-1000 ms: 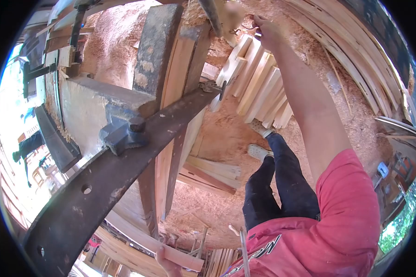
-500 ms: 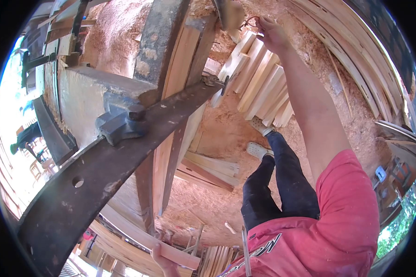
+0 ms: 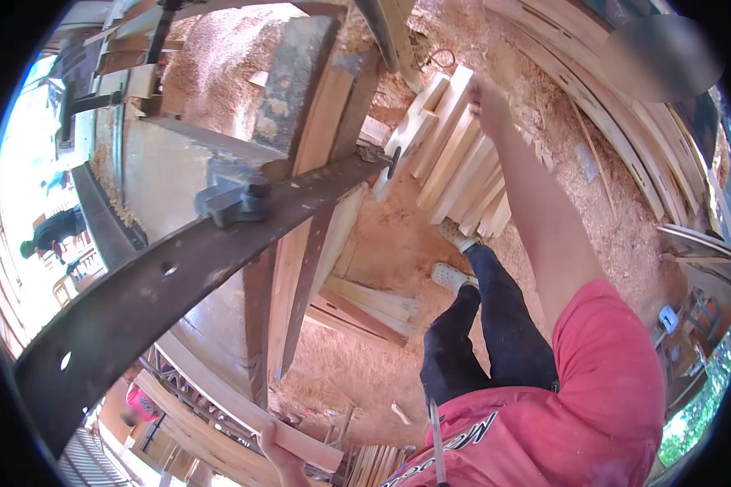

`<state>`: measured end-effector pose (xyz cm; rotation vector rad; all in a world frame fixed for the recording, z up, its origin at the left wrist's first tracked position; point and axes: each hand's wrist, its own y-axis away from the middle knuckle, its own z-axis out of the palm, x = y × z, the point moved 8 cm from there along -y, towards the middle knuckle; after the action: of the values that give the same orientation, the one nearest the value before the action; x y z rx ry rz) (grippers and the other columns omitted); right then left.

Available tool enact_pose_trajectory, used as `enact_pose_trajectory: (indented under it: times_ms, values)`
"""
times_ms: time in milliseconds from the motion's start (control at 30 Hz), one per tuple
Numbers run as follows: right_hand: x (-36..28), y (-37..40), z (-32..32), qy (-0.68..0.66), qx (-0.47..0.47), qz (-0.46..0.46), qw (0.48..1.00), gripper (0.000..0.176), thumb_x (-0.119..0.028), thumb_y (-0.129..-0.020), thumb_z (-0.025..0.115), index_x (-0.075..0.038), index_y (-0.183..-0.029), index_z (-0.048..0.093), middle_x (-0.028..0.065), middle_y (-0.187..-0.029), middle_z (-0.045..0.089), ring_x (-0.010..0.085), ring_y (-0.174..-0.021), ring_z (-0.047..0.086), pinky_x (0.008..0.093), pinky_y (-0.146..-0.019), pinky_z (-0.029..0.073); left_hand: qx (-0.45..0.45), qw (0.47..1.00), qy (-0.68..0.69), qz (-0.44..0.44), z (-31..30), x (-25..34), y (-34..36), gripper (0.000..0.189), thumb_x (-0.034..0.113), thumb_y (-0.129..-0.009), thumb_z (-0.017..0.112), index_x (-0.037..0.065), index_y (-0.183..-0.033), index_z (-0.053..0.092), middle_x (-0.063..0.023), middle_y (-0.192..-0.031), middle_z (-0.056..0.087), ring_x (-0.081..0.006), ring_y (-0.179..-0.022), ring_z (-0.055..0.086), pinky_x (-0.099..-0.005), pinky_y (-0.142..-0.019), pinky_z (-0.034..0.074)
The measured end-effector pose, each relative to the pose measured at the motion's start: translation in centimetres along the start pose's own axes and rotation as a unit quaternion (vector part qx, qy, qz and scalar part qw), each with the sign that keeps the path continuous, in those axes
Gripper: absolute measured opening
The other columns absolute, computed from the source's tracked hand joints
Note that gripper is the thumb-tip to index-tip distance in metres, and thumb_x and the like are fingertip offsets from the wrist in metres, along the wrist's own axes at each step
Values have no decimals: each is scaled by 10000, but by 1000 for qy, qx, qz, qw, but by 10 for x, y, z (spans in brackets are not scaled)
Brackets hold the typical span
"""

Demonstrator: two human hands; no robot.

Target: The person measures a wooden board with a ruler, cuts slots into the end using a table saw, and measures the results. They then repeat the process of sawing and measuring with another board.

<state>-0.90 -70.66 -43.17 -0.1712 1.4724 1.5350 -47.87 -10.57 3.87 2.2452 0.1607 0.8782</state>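
Note:
At the lower left, my left hand (image 3: 282, 456) is closed round the end of a long pale wooden board (image 3: 304, 446), thumb over its edge and the other fingers hidden. My right hand (image 3: 489, 104) is stretched forward over a stack of sawn wooden pieces (image 3: 455, 166). It is smeared by motion, so its fingers do not show clearly, nor whether it touches the wood. Beyond it a thin reddish loop (image 3: 443, 58) hangs free of the hand. A dark steel bar with holes (image 3: 166, 268) crosses in front of upright timber (image 3: 300, 235), carrying a metal clamp block (image 3: 234, 195).
Long planks (image 3: 601, 97) lie stacked at the upper right. Sawdust (image 3: 365, 373) covers the floor, with loose boards (image 3: 365, 312) near my feet. A person in red (image 3: 142, 402) is at lower left; another person (image 3: 53, 231) is farther off. A blurred patch covers the upper right.
My right hand has left the reddish loop and come back over the stacked wood. My left hand still grips the board. The view has shifted slightly, and the person in red now shows.

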Motion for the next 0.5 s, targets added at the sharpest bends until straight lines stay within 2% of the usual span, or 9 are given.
enact_pose_trajectory:
  times_ms: [33,100,133,200,267,333,400,467,500]
  values:
    - [21,13,-5,199,-64,-88,974,254,-362,-925,600,-109,-926,617,-9,-772,582,131,-741,544,339,-666,424,-8,1000,-3,4,14,7,9,411,401,-761,669,81,-998,568,-82,-860,608,-284,-790,615,-524,-766,550]
    - [63,51,-17,580,-55,-323,746,292,-297,-954,510,-45,-834,595,92,-732,586,228,-739,602,438,-657,452,10,1000,5,16,43,22,30,405,339,-769,672,49,-1027,557,-96,-832,611,-262,-752,623,-446,-698,546]
    - [107,76,-37,585,-80,-253,766,276,-289,-939,529,-29,-905,618,138,-814,620,276,-797,622,457,-706,472,28,999,6,21,47,27,37,403,277,-777,676,16,-1056,546,-111,-805,614,-241,-713,632,-367,-630,543]
    - [192,131,-77,598,-118,-107,786,322,-272,-910,568,3,-1048,664,229,-976,690,373,-914,662,494,-805,511,17,999,13,47,37,21,23,382,269,-784,675,20,-1046,551,-112,-797,619,-242,-704,631,-363,-622,540]
    - [260,202,-110,655,-166,50,735,385,-330,-872,600,7,-1027,702,245,-1073,688,387,-983,672,462,-858,529,-16,998,17,52,29,16,9,318,265,-800,676,29,-989,577,-112,-795,634,-240,-696,632,-362,-627,539]
    - [256,289,-107,634,-254,126,720,505,-455,-817,629,5,-1010,706,237,-1055,693,376,-965,677,478,-853,523,-39,997,31,52,38,19,13,304,251,-806,677,22,-987,592,-107,-800,637,-236,-699,636,-360,-631,539]
    - [282,341,-104,734,-420,51,531,355,-319,-887,552,-38,-983,746,220,-1066,697,378,-1015,667,466,-875,528,-65,995,51,58,44,21,13,290,237,-813,678,15,-984,607,-102,-804,639,-232,-703,640,-357,-635,540]
    - [269,366,-97,713,-461,-18,528,351,-319,-887,554,-51,-1002,749,204,-1059,703,376,-998,670,466,-873,528,-68,991,33,107,44,22,3,317,207,-825,688,-9,-1049,627,-92,-861,651,-211,-756,646,-341,-695,539]
    - [251,380,-82,718,-505,-126,461,342,-317,-884,552,-63,-1002,748,200,-1034,708,383,-981,671,472,-882,524,-75,989,51,116,46,22,-1,317,207,-825,688,-9,-1049,627,-92,-861,651,-211,-756,646,-341,-695,539]
